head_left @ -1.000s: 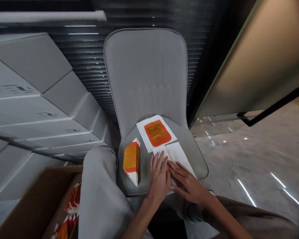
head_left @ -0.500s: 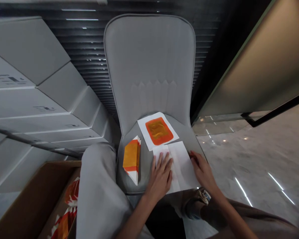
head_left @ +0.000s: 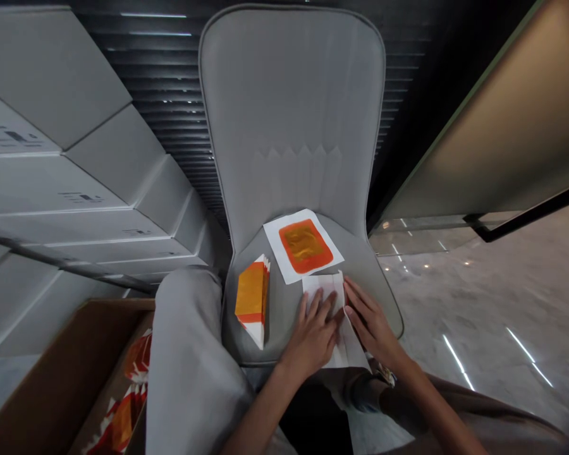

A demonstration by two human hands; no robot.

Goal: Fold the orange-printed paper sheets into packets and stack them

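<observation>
White paper (head_left: 347,351) beneath left hand (head_left: 313,332)

Stacked pale boxes (head_left: 105,159), dark slatted blinds (head_left: 165,69), shiny grey floor (head_left: 493,291)

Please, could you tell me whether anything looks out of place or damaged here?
Nothing looks spilled or torn. One oddity: the white paper under the left hand seems to stick past the front edge of the chair seat, leaving its near end unsupported.

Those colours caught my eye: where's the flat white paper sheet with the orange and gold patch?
In the head view, that sheet lies on the grey padded chair, right of the folded gold and orange paper stack.
</observation>
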